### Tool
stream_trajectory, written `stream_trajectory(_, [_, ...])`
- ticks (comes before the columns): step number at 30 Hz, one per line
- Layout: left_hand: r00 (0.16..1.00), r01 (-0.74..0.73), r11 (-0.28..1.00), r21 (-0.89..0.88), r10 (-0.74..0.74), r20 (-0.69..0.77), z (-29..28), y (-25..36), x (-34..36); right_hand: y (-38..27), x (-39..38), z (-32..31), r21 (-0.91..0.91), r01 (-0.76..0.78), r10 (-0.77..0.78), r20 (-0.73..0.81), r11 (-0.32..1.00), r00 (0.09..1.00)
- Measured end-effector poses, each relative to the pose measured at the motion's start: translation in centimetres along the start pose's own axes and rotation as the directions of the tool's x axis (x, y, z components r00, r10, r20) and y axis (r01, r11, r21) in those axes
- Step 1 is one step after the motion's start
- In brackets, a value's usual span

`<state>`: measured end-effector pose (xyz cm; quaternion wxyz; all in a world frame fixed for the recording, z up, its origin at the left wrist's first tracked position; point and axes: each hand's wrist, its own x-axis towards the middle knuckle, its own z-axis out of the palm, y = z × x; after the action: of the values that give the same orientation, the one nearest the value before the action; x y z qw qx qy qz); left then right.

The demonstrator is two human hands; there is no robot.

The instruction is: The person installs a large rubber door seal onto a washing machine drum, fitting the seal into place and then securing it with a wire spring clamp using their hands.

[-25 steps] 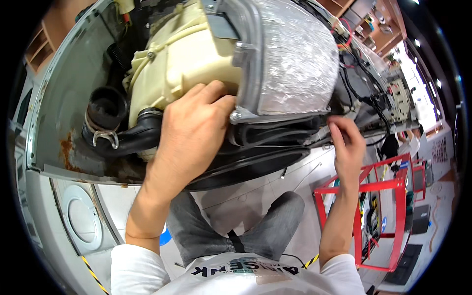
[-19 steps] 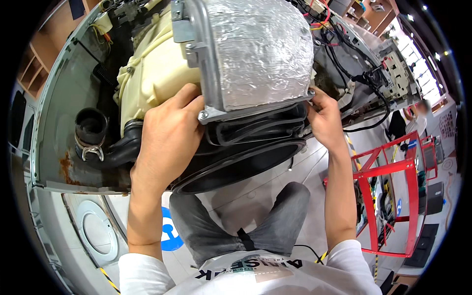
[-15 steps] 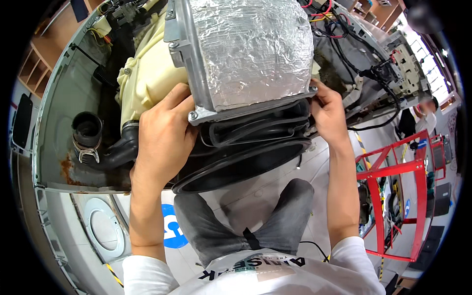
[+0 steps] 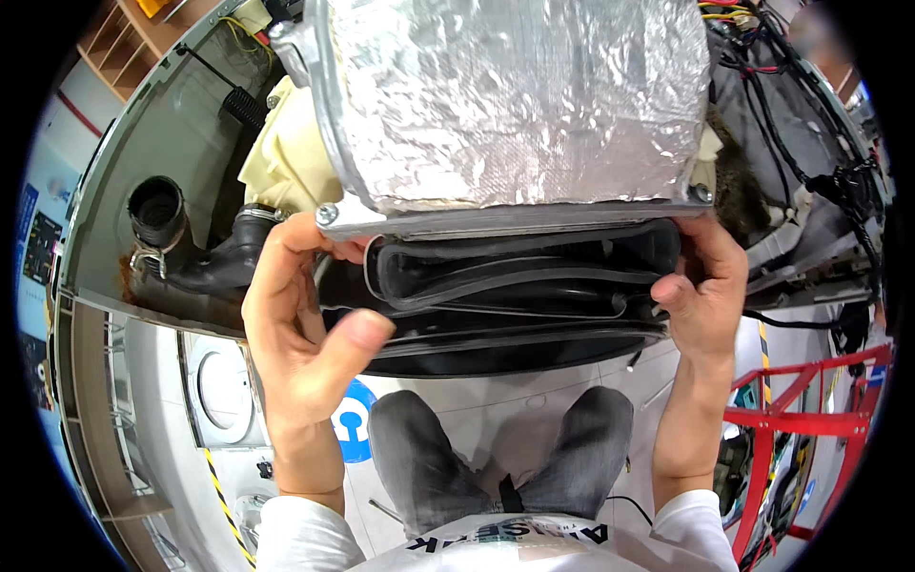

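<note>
A foil-wrapped metal housing [image 4: 515, 105] fills the upper middle, its grey flange facing me with a screw at each front corner. Beneath the flange hangs a folded black rubber gasket [image 4: 448, 289], a wide round rim below it. My left hand [image 4: 300, 324] is at the left end; its fingers curl in under the flange corner, partly hidden, while the thumb is stretched well away from them. At the other end, my right hand [image 4: 705, 281] has its fingers behind the gasket's right edge and its thumb in front, closed around that edge.
Left of the housing are a cream plastic tub [image 4: 291, 153] and a black hose [image 4: 167, 214] with a spring clamp. Wiring [image 4: 762, 124] runs along the right side of the machine. A red metal frame [image 4: 810, 419] stands at right; a white ring [image 4: 221, 393] lies at lower left.
The housing appears larger and nearer in view. My left hand has moved lower and spread its thumb. My right hand has shifted from the flange corner down to the gasket's edge.
</note>
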<state>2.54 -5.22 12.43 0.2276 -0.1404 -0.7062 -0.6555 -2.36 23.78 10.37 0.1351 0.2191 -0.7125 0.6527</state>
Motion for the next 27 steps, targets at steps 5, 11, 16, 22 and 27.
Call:
stream_trajectory(5, [0.995, 0.017, 0.988, 0.151, -0.002, -0.104, 0.3, 0.0, -0.2, -0.2, 1.0, 0.5, -0.15, 0.158, -0.157, 0.023, 0.976, 0.987])
stream_trajectory(11, [0.994, -0.002, 0.979, 0.202, 0.024, -0.106, 0.9, 0.2, 0.1, -2.1, 0.7, 0.6, -0.268, 0.066, -0.046, 0.081, 0.961, 0.996])
stream_trajectory(16, [0.996, 0.013, 0.993, 0.119, -0.003, -0.084, 2.2, 0.5, 0.4, -2.4, 1.1, 2.0, -0.207, -0.076, 0.06, -0.084, 0.975, 0.995])
stream_trajectory(22, [0.986, 0.165, 0.947, 0.277, -0.165, -0.023, 1.0, 1.4, 1.8, -2.1, 1.7, 2.0, -0.211, 0.012, -0.023, -0.051, 0.977, 0.998])
stream_trajectory(27, [0.984, 0.156, 0.967, 0.201, -0.17, 0.052, 1.3, 1.5, 2.0, -2.1, 2.0, 1.8, -0.19, 0.063, -0.058, 0.03, 0.98, 0.998])
